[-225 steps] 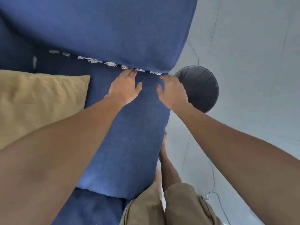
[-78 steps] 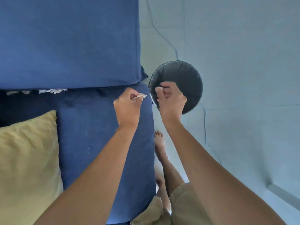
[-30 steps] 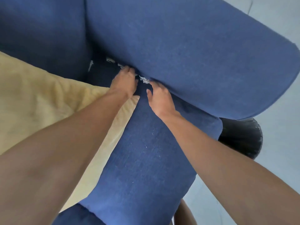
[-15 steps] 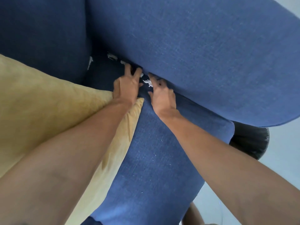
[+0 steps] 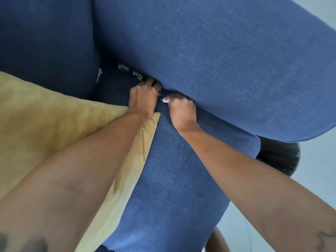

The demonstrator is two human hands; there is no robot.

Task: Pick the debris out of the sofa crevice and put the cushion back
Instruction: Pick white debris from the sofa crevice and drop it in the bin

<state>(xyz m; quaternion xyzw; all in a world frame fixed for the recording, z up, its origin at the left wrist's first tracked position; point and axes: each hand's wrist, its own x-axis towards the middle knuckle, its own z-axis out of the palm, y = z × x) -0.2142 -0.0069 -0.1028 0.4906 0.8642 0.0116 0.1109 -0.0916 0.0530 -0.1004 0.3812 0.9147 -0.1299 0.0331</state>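
White paper scraps (image 5: 135, 73) lie along the crevice between the blue seat cushion (image 5: 174, 179) and the blue back cushion (image 5: 209, 60). My left hand (image 5: 143, 96) reaches into the crevice with its fingers curled under the back cushion; what it holds is hidden. My right hand (image 5: 181, 110) sits just right of it, fingers pinched on a small white scrap (image 5: 165, 100) at the crevice edge. One more scrap (image 5: 99, 77) hangs in the corner at the left.
A yellow throw cushion (image 5: 54, 120) lies on the seat at the left, under my left forearm. A black round bin (image 5: 280, 157) stands on the pale floor at the right, partly hidden behind the sofa end.
Since the bin drop, both hands have returned to the crevice. In the last half second the left fingers have curled into the gap and the right fingers have closed on a white scrap.
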